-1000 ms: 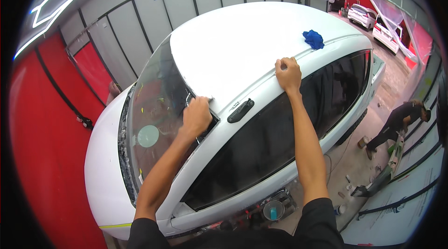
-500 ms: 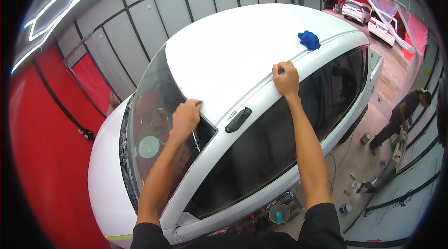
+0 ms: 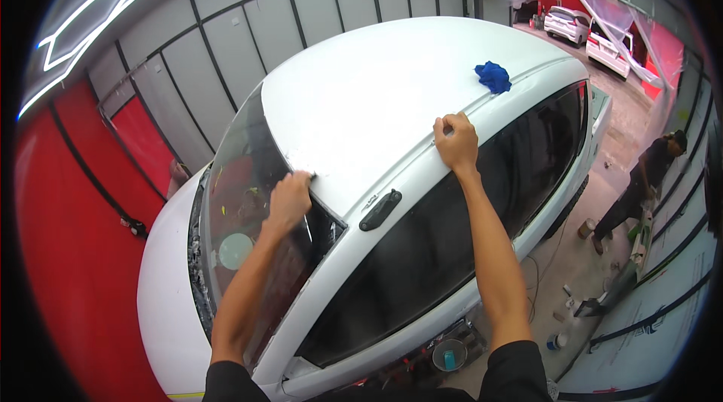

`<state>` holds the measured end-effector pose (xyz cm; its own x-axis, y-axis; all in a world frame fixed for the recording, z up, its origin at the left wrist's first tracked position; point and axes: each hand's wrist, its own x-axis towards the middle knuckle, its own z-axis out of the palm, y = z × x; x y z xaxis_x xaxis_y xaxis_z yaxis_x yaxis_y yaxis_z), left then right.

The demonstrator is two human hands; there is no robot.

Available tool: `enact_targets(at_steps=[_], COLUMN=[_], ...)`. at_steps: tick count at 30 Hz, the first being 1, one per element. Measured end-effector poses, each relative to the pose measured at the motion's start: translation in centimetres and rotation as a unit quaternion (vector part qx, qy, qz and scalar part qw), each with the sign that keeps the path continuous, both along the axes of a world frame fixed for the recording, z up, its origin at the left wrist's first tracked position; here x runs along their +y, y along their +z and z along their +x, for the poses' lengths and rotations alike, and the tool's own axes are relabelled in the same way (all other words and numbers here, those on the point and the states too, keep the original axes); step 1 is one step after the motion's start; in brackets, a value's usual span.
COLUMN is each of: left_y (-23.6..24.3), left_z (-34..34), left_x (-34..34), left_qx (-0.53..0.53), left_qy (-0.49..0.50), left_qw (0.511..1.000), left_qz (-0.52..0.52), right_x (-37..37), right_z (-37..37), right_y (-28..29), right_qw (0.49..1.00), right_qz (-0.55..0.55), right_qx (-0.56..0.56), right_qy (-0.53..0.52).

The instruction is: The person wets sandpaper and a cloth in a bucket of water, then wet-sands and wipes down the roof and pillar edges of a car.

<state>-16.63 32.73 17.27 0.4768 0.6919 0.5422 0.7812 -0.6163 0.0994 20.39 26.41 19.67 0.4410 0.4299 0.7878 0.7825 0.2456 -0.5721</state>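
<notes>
I have my left hand (image 3: 290, 198) closed at the top edge of the windshield (image 3: 241, 146), where it meets the white car roof (image 3: 376, 85); a small dark piece shows at its fingertips, too hidden to name. My right hand (image 3: 456, 146) is curled on the roof's side edge, above the dark side window (image 3: 527, 153); what its fingers hold, if anything, is hidden. A crumpled blue cloth (image 3: 493, 76) lies on the roof beyond it. A black elongated fitting (image 3: 380, 210) sits on the roof edge between my hands.
Another person (image 3: 644, 176) bends over a long part by the right wall. Below the car are a round container (image 3: 449, 355), cans (image 3: 557, 340) and a hose. Red panels (image 3: 68, 221) line the left. Two white vehicles (image 3: 565, 25) stand beyond plastic sheeting.
My left hand has slid leftward and down the image along the windshield's top edge. My right hand and the roof sit slightly lower and further left in view; the other person has straightened slightly.
</notes>
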Motion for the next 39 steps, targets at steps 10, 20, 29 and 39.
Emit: enact_targets(at_steps=[10, 20, 29, 39], left_y=[-0.9, -0.3, -0.7, -1.9], left_z=[-1.1, -0.8, -5.1, -3.2], left_x=[2.3, 3.3, 9.1, 10.3], left_qx=[-0.016, -0.031, 0.037, 0.026], left_qy=[-0.015, -0.027, 0.031, 0.04], left_qw=[1.0, 0.999, 0.997, 0.998], left_qz=[0.015, 0.032, 0.055, 0.034], right_x=[-0.2, -0.3, 1.6, 0.3], right_z=[0.4, 0.0, -2.3, -0.7], right_y=[0.0, 0.3, 0.9, 0.3], right_qw=[1.0, 1.0, 0.998, 0.999], right_qz=[0.005, 0.002, 0.043, 0.036], right_qx=[-0.018, 0.005, 0.017, 0.026], right_qy=[-0.002, -0.01, 0.04, 0.018])
